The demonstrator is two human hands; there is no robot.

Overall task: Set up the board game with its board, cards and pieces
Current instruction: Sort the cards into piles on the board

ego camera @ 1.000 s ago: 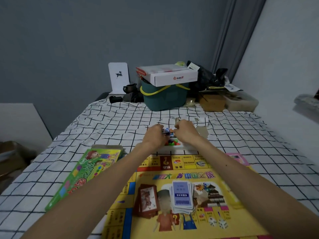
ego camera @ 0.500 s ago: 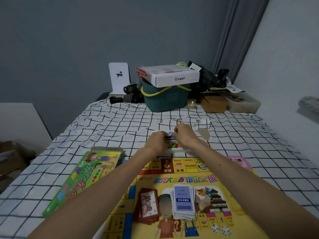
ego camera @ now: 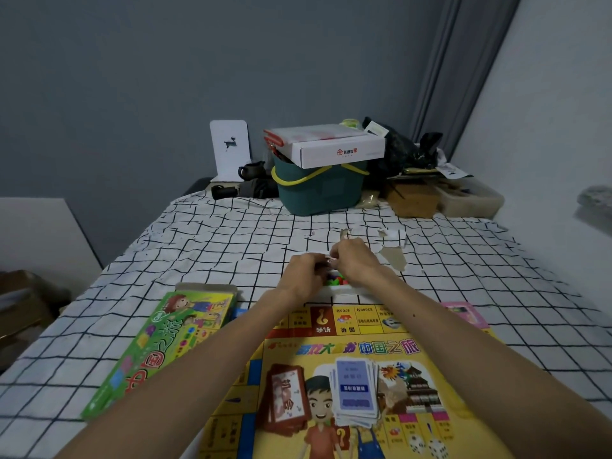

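Left hand point(ego camera: 304, 274) and right hand point(ego camera: 356, 260) meet out past the far edge of the board; both have their fingers curled in, pinching a little packet point(ego camera: 329, 262) between them; it's too small and blurry to say what's inside, but my guess is it's getting pulled open. They hold it right over the white tray point(ego camera: 341, 290) of coloured pieces point(ego camera: 336, 280), which makes sense; anything that drops lands in the tray and not on the checked cloth point(ego camera: 231, 246). The tray sits just beyond the board point(ego camera: 390, 347), at or very near its far edge, so the play area stays free for sorting. The board lies flat and open close to the person; red-backed cards point(ego camera: 286, 397) and a loose stack of blue cards point(ego camera: 354, 387) sit side by side in the middle; two dice point(ego camera: 427, 445) lie at the near right. The green game box point(ego camera: 165, 342) is parked off to the left, out of the way. Board and cards look sorted to me; the pieces are what's left, I'd say.
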